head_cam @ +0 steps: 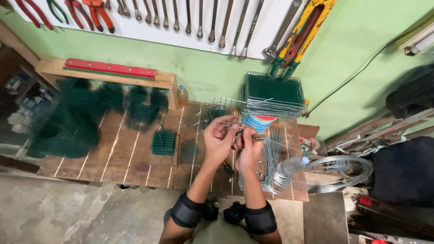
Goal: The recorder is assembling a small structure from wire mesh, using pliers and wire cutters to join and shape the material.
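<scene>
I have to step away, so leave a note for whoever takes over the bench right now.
Left hand and right hand are raised together over the wooden bench, fingers pinching a thin wire; too fine to see the bend.
Cut wires lie under the right hand, a wire coil further right.
Done: a stack of mesh baskets by the wall.
Left: green mesh pieces and rolls on the left.
</scene>
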